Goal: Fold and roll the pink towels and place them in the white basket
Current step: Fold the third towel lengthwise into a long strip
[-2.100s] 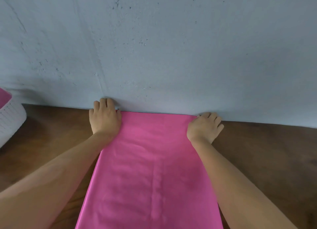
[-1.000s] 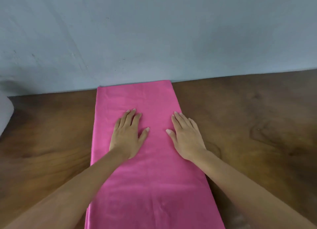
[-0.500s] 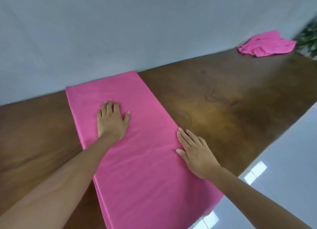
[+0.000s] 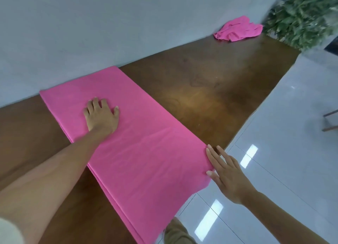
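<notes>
A long folded pink towel [image 4: 142, 148] lies flat across the brown wooden table [image 4: 210, 82], its near end hanging past the table's front edge. My left hand [image 4: 100, 117] presses flat on the towel's far half, fingers spread. At the towel's near right corner, by the table's edge, my right hand [image 4: 225, 174] is flat with straight fingers, its thumb side touching the cloth. A second, crumpled pink towel [image 4: 237, 29] lies at the table's far right by the wall. The white basket is out of view.
A grey wall [image 4: 109, 24] runs along the table's back edge. A green plant [image 4: 303, 15] stands beyond the table's far right end. Glossy white floor tiles [image 4: 283, 134] lie to the right, with a wooden furniture leg [image 4: 331, 121] at the frame's edge.
The view has swung right, bringing the plant and crumpled towel closer in. My right hand slid along the towel to its near right corner. My left hand stays pressed on the far half.
</notes>
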{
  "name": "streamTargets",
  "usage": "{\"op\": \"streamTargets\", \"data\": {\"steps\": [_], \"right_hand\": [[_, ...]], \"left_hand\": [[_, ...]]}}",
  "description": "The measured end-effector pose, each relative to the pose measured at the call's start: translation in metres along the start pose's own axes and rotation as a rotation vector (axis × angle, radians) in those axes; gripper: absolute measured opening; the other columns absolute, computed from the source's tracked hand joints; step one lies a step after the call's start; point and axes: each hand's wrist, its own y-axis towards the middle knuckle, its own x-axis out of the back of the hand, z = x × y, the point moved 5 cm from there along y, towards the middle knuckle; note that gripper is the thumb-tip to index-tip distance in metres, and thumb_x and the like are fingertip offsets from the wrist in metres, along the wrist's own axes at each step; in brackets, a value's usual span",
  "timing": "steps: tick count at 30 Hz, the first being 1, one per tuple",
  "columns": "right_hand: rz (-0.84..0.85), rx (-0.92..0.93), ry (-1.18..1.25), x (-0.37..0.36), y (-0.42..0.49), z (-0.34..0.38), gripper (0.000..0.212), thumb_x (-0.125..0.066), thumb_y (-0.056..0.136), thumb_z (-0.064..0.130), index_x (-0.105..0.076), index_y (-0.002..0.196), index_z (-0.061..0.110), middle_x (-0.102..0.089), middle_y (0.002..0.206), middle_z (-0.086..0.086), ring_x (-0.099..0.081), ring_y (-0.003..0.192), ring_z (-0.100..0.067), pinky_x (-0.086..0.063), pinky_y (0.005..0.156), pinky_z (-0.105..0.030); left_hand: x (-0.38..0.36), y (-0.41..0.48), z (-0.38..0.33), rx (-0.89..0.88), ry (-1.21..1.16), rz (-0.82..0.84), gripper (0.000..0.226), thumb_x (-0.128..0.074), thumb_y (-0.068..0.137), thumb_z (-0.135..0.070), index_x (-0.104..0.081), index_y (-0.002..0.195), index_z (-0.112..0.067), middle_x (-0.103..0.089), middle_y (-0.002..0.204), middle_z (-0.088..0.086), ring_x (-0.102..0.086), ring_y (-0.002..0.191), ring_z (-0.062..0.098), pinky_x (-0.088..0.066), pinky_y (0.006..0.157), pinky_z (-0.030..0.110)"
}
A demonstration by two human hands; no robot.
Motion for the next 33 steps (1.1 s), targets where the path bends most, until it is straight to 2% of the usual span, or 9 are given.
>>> {"op": "streamTargets", "data": {"steps": [7, 10, 14, 16, 18, 21, 25, 30, 33], "right_hand": [[-0.078, -0.037, 0.193, -0.019, -0.009, 0.003, 0.08, -0.008, 0.096, 0.074, 0.013, 0.159, 0.031, 0.019, 0.166, 0.017, 0.019, 0.153, -0.008, -0.004, 0.124, -0.04], [-0.133, -0.069, 0.261, -0.023, -0.007, 0.005, 0.077, -0.01, 0.097, 0.072, 0.005, 0.161, 0.032, 0.013, 0.167, 0.017, 0.015, 0.153, -0.007, -0.003, 0.122, -0.037], [-0.285, -0.189, 0.382, -0.007, -0.002, 0.002, 0.075, -0.006, 0.098, 0.068, -0.038, 0.154, 0.03, -0.025, 0.16, 0.019, -0.015, 0.15, -0.003, -0.013, 0.12, -0.033], [-0.332, -0.242, 0.413, 0.001, 0.004, -0.002, 0.069, -0.014, 0.099, 0.063, -0.054, 0.142, 0.027, -0.049, 0.148, 0.014, -0.038, 0.138, -0.01, -0.028, 0.115, -0.037], [-0.388, -0.253, 0.438, 0.007, 0.01, -0.008, 0.05, -0.031, 0.103, 0.052, -0.061, 0.131, 0.024, -0.063, 0.13, 0.008, -0.05, 0.12, -0.013, -0.041, 0.106, -0.039], [-0.448, -0.311, 0.473, 0.014, 0.017, -0.016, 0.021, -0.053, 0.102, 0.03, -0.065, 0.118, 0.024, -0.065, 0.109, 0.009, -0.049, 0.103, -0.011, -0.046, 0.094, -0.035], [-0.41, -0.37, 0.438, 0.015, 0.027, -0.017, 0.007, -0.06, 0.099, 0.031, -0.065, 0.104, 0.028, -0.063, 0.102, 0.01, -0.043, 0.097, -0.012, -0.035, 0.086, -0.031], [-0.283, -0.417, 0.342, 0.015, 0.037, -0.023, 0.014, -0.057, 0.1, 0.04, -0.061, 0.099, 0.027, -0.058, 0.103, 0.01, -0.04, 0.099, -0.014, -0.027, 0.09, -0.032], [-0.225, -0.391, 0.305, 0.018, 0.039, -0.027, 0.02, -0.054, 0.1, 0.047, -0.059, 0.094, 0.028, -0.055, 0.1, 0.01, -0.042, 0.1, -0.015, -0.028, 0.088, -0.033]], "left_hand": [[0.002, 0.003, -0.007, 0.009, 0.007, 0.022, 0.061, -0.042, 0.102, -0.046, -0.043, 0.144, -0.002, -0.032, 0.155, 0.026, -0.027, 0.143, 0.046, -0.022, 0.118, 0.058], [0.005, 0.001, -0.024, -0.111, -0.014, 0.027, 0.052, -0.05, 0.101, -0.038, -0.048, 0.141, -0.004, -0.039, 0.15, 0.022, -0.032, 0.137, 0.043, -0.027, 0.114, 0.057], [0.003, -0.01, -0.071, -0.378, -0.09, 0.115, 0.048, -0.055, 0.1, -0.034, -0.049, 0.144, -0.014, -0.043, 0.151, 0.012, -0.035, 0.139, 0.035, -0.027, 0.113, 0.05], [-0.001, -0.015, -0.096, -0.493, -0.123, 0.166, 0.045, -0.056, 0.101, -0.031, -0.053, 0.14, -0.009, -0.047, 0.148, 0.013, -0.041, 0.135, 0.035, -0.032, 0.113, 0.046], [-0.002, -0.02, -0.119, -0.579, -0.194, 0.205, 0.037, -0.059, 0.1, -0.023, -0.058, 0.132, -0.004, -0.054, 0.138, 0.017, -0.051, 0.126, 0.035, -0.039, 0.109, 0.042], [0.0, -0.027, -0.149, -0.658, -0.298, 0.26, 0.027, -0.06, 0.099, -0.013, -0.063, 0.125, -0.005, -0.059, 0.129, 0.011, -0.058, 0.118, 0.028, -0.044, 0.104, 0.038], [-0.008, -0.026, -0.18, -0.732, -0.114, 0.414, 0.035, -0.054, 0.099, -0.002, -0.06, 0.132, -0.007, -0.056, 0.132, 0.01, -0.058, 0.116, 0.029, -0.045, 0.102, 0.042], [-0.006, -0.016, -0.198, -0.725, 0.087, 0.426, 0.03, -0.056, 0.096, -0.002, -0.06, 0.124, -0.012, -0.047, 0.109, 0.001, -0.058, 0.1, 0.029, -0.049, 0.088, 0.04], [-0.004, -0.016, -0.198, -0.699, 0.166, 0.433, 0.01, -0.056, 0.096, -0.007, -0.057, 0.099, -0.016, -0.046, 0.107, 0.0, -0.057, 0.09, 0.027, -0.051, 0.084, 0.045]]}}
